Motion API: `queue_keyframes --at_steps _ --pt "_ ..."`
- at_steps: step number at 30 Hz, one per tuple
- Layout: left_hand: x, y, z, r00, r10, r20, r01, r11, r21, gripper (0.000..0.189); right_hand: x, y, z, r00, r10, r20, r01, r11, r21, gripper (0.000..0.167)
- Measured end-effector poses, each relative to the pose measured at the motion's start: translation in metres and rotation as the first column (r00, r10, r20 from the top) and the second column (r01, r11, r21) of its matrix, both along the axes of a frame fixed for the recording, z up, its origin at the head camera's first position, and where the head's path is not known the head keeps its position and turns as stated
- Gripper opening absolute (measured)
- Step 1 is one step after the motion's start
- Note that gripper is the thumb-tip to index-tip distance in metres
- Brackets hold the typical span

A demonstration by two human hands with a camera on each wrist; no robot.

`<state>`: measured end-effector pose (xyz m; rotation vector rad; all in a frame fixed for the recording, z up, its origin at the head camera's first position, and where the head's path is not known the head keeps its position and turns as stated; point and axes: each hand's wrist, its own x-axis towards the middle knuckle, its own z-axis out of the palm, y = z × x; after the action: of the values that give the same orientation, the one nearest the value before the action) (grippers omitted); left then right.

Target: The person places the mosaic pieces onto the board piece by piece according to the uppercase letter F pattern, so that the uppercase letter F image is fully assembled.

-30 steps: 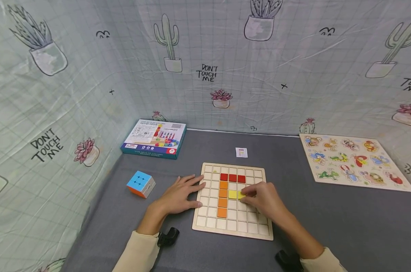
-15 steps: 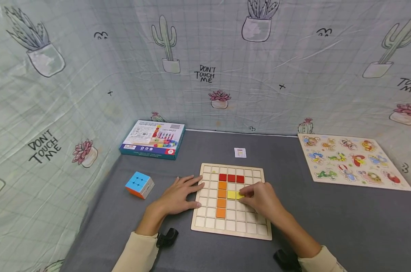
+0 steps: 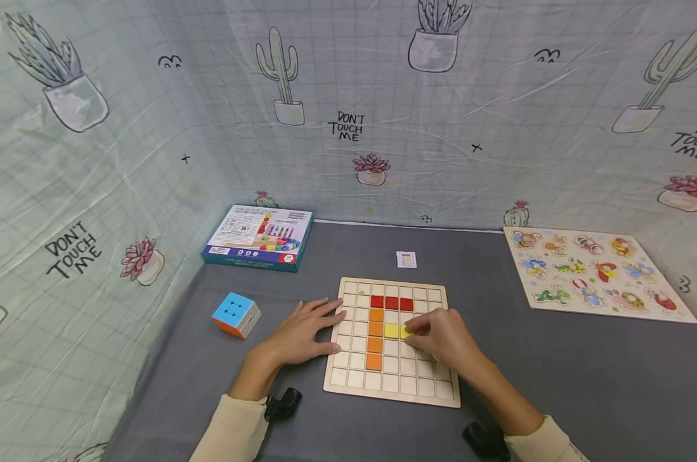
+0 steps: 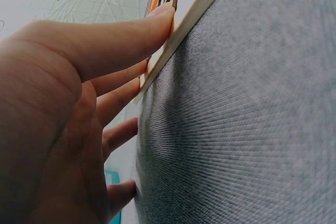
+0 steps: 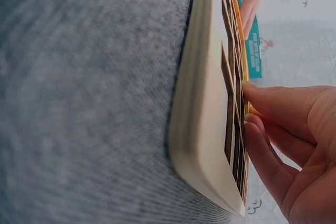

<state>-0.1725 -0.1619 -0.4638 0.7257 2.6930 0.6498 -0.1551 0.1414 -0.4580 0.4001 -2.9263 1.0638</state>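
A wooden grid board (image 3: pixel 408 385) lies flat in the head view. My left hand (image 3: pixel 299 333) rests at its left edge with spread fingers, the thumb (image 4: pixel 152 27) on the rim in the left wrist view. With thumb and fingertips, my right hand (image 3: pixel 449 340) pinches a yellow square tile (image 3: pixel 404 332) at a cell right of the middle. Partly covered by those fingers, this tile sits beside another yellow tile (image 3: pixel 391 330). A row of red tiles (image 3: pixel 391 302) runs above, and a column of orange tiles (image 3: pixel 374 345) stands to the left.
Behind the board lies a small printed card (image 3: pixel 406 259). A blue and orange puzzle cube (image 3: pixel 236 314) is left of my left hand. A toy box (image 3: pixel 258 237) stands at the back left, an insect puzzle board (image 3: pixel 599 273) at the right. Printed cloth hangs behind.
The whole head view has shifted slightly. Both hands keep their places on the board, and the right fingers stay on the yellow tile.
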Motion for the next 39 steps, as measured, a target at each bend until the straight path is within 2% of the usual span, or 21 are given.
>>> queue_keyframes --at_steps 8,17,21,24,26,28,32,36,39 --pt "-0.004 0.003 -0.002 1.0 -0.01 -0.008 0.01 1.0 -0.01 0.068 0.002 0.005 -0.001 1.0 0.004 -0.021 -0.004 1.0 -0.006 0.019" --pt "0.0 0.003 -0.002 1.0 -0.001 -0.028 0.0 1.0 -0.018 0.065 0.012 0.011 -0.002 0.999 0.015 -0.03 -0.017 0.997 -0.081 0.028" --pt "0.002 0.003 0.003 0.998 0.021 -0.055 -0.021 1.0 0.005 0.064 0.014 0.015 0.002 0.996 0.006 -0.091 -0.016 0.994 -0.105 0.032" --pt "-0.001 0.006 0.009 0.993 0.02 -0.117 -0.017 1.0 0.022 0.067 0.011 0.021 0.012 0.987 0.011 -0.163 -0.017 0.999 -0.033 0.04" --pt "-0.006 0.01 0.018 0.983 0.003 -0.185 0.001 1.0 0.021 0.069 0.006 0.027 0.021 0.978 0.024 -0.207 -0.015 0.999 0.044 0.049" --pt "-0.015 0.016 0.029 0.965 -0.017 -0.262 0.019 1.0 0.003 0.071 -0.004 0.034 0.034 0.972 0.037 -0.233 -0.011 0.994 0.113 0.058" --pt "-0.035 0.027 0.063 0.926 -0.056 -0.374 0.039 0.998 -0.054 0.074 -0.028 0.045 0.066 0.956 0.062 -0.286 0.002 0.976 0.217 0.073" --pt "-0.056 0.036 0.098 0.893 -0.102 -0.439 0.05 0.99 -0.129 0.077 -0.052 0.048 0.101 0.932 0.105 -0.347 0.021 0.94 0.339 0.085" --pt "-0.071 0.043 0.122 0.857 -0.148 -0.494 0.052 0.978 -0.203 0.081 -0.068 0.048 0.123 0.92 0.139 -0.367 0.033 0.905 0.424 0.091"
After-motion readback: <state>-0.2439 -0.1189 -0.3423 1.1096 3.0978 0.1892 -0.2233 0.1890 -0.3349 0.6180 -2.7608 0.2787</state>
